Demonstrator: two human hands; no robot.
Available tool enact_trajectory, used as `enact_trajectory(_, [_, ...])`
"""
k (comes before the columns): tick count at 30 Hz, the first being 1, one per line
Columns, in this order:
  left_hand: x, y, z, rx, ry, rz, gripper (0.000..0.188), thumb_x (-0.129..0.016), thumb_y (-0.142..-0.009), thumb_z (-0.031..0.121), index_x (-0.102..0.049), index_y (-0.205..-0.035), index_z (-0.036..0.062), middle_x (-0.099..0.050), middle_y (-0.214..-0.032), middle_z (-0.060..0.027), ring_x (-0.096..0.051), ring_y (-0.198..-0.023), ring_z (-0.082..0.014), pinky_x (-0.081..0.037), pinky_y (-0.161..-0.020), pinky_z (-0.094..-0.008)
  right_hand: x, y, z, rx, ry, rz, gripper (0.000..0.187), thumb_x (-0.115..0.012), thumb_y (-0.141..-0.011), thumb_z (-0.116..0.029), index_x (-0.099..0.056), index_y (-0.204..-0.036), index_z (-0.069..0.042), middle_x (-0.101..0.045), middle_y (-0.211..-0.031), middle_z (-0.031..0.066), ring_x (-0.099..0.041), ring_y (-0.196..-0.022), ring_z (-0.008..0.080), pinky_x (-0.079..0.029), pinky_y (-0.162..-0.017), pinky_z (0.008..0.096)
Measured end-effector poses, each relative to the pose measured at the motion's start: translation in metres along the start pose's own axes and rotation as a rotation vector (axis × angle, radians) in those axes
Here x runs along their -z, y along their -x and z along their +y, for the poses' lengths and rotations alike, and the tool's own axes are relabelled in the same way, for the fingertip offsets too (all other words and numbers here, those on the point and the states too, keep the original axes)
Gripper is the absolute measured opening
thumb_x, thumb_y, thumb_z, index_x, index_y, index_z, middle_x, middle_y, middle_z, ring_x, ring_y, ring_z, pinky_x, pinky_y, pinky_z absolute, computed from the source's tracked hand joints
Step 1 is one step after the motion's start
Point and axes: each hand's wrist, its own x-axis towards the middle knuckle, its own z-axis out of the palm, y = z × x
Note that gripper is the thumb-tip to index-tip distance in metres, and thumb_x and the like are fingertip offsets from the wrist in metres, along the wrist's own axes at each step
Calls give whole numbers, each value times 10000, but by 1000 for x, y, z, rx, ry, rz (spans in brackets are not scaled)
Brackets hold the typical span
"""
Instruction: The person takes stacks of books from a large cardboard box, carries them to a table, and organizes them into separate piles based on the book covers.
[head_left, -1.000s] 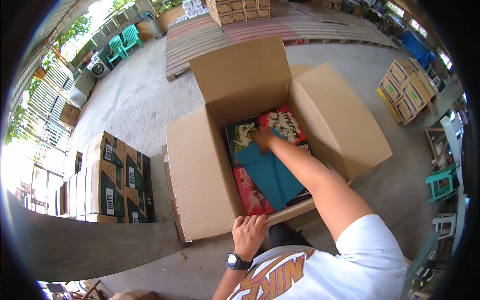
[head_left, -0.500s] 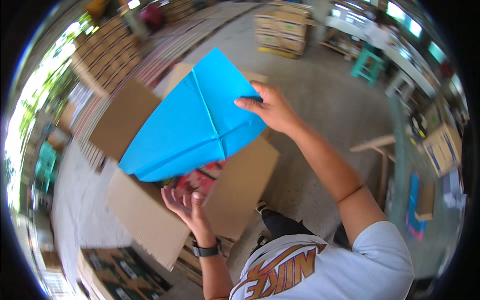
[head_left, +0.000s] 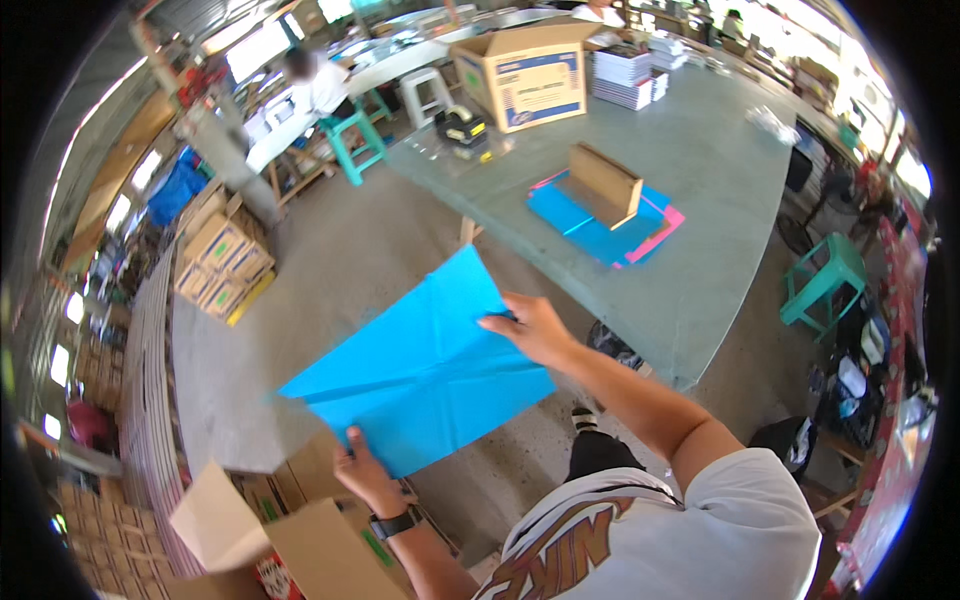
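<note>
A creased bright blue sheet [head_left: 430, 365] is stretched between my two hands, above the floor. My right hand [head_left: 540, 330] pinches its right edge, thumb on top and fingers underneath. At the lower left edge my left hand [head_left: 368, 478], with a dark watch on the wrist, is closed on the sheet, its thumb on the near face. Below my left forearm stands an open cardboard box [head_left: 325, 555] with flaps spread and something red inside.
Ahead right is a grey-green table [head_left: 690, 300] bearing blue and pink sheets [head_left: 650, 240] under a bent cardboard piece [head_left: 605, 185], a tape dispenser [head_left: 460, 125], a carton [head_left: 535, 85] and stacked books [head_left: 622, 78]. A person [head_left: 325, 90] sits on a green stool [head_left: 355, 145].
The view has swung right, from the open box to the table. My left hand, open beneath the sheet before, has closed on its edge; my right hand keeps its hold.
</note>
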Motion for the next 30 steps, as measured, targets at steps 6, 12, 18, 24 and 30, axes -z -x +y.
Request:
enact_trajectory(6, [-217,-19,16,26,-33,-500,364,-608,-836,303,-582,-766,-54,-555,-624,-42,-449,-547,-106,-368,-497,-289,199,-99,183,-2,703,664,501,-708,-700,-319,-527,-1087,-57,-618,-871,150,-598,-775,294,-485,-720,394])
enact_trajectory(12, [-385,-46,35,-151,-316,-888,444,-605,-808,390,-588,-780,-53,-574,-618,-108,-502,-548,-207,-390,-524,-345,254,-164,247,-494,578,286,532,-675,-645,-260,-532,-1108,-40,-615,-931,205,-581,-862,360,-470,-777,391])
enact_trajectory(18, [-521,-67,29,-410,-312,-1043,477,-593,-791,438,-584,-875,-32,-608,-757,-186,-563,-662,-320,-431,-612,-387,343,-152,220,-291,237,731,423,-687,-686,-186,-559,-1041,5,-627,-897,184,-616,-837,264,-478,-751,329])
enact_trajectory(24, [-584,-23,47,-550,-623,-783,519,-571,-802,410,-487,-1166,50,-489,-1178,-163,-455,-1089,-321,-364,-871,-464,376,-126,174,-110,95,862,455,-696,-706,-121,-513,-1075,71,-611,-936,143,-572,-867,167,-471,-753,293])
enact_trajectory(30, [-565,56,9,-829,-672,-792,624,-589,-775,410,-394,-1277,95,-265,-1385,-147,-289,-1242,-350,-205,-980,-573,332,-119,164,-89,134,697,513,-727,-668,-125,-501,-1097,44,-614,-936,147,-595,-867,182,-480,-758,301])
